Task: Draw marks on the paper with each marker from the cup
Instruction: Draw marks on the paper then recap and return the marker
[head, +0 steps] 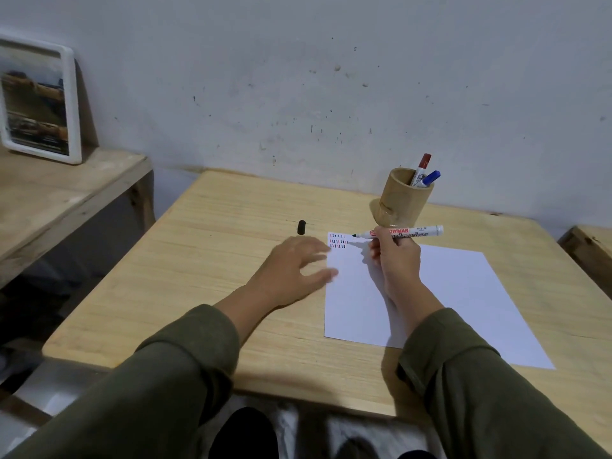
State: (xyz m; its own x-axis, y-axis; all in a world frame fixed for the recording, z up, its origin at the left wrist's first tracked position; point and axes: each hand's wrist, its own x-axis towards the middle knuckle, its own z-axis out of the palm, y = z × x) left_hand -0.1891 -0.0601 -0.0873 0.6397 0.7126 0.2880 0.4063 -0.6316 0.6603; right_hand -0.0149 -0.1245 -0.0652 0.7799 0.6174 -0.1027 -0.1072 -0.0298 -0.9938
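Marker (400, 232) uncapped in right hand (395, 256) above paper (447, 293)

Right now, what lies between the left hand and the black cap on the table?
Head view: only bare tabletop separates the left hand from the black cap.

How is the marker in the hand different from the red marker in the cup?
The marker in the right hand, the black marker, has its cap off, showing a black tip; the red marker wears its cap. The black marker lies almost level above the paper; the red marker stands nearly upright in the wooden cup. Both have white barrels.
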